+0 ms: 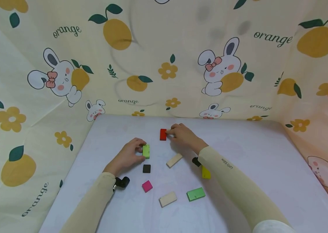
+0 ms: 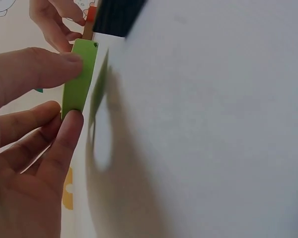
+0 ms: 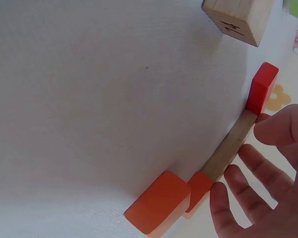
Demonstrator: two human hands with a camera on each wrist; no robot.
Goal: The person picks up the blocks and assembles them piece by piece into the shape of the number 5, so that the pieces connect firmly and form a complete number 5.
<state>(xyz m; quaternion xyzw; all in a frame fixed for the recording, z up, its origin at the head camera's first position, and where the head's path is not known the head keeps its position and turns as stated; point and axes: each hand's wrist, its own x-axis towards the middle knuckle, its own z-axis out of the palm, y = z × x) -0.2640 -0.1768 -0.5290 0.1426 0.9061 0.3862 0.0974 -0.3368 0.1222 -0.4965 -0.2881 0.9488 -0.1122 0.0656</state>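
Note:
In the head view my left hand [image 1: 128,155] pinches a light green block [image 1: 146,151] between thumb and fingertips. The left wrist view shows this block [image 2: 81,74] raised off the table, its shadow beside it. Farther back, my right hand [image 1: 183,135] reaches to a red block [image 1: 163,134]. In the right wrist view the right fingers [image 3: 256,173] lie loosely bent along a bare wooden strip [image 3: 231,144] and touch its edge. The red block [image 3: 262,88] stands at one end of the strip, orange pieces [image 3: 159,201] at the other; the head view hides strip and orange pieces behind the hand.
Nearer on the white table are a black block [image 1: 146,168], a pink block [image 1: 147,186], two pale wooden blocks [image 1: 174,160], a green block [image 1: 195,194] and a yellow block [image 1: 206,172] partly under the right sleeve. A printed cloth wall [image 1: 149,68] closes the back.

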